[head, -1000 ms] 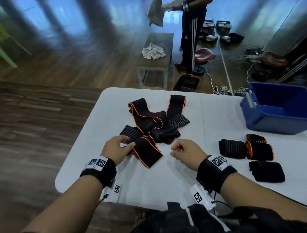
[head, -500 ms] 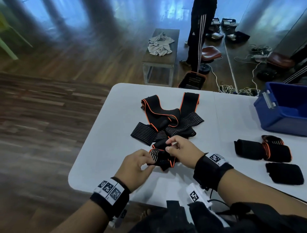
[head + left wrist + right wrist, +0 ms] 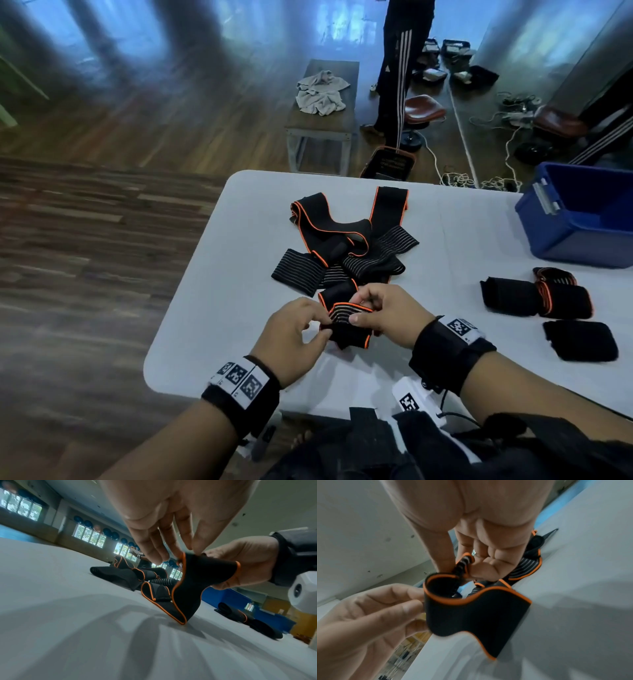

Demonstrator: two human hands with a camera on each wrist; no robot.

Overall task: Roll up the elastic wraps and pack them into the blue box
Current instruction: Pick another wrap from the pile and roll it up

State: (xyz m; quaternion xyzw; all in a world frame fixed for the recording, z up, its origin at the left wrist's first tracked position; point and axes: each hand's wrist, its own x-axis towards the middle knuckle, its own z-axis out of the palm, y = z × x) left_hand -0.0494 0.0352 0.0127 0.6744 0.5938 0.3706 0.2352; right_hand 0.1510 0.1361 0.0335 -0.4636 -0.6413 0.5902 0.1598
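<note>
A: Hands? Left hand [image 3: 291, 337] and right hand [image 3: 387, 315] both pinching orange-edged wrap [image 3: 347, 329], lower centre, above white table [image 3: 212, 325].
B: Blue box [image 3: 579, 219] far right edge; bare tabletop between.

Your head view looks forward and down over the desk [image 3: 212, 308]. Your left wrist view sits low and close, facing across the desktop. Your right wrist view looks along the fingers. All three share the orange-edged wrap [image 3: 347, 329] [image 3: 197, 577] [image 3: 471, 614] between your hands.

Dim bluish window light, soft shadows on the table [image 3: 51, 615], blurred, warped edges.
</note>
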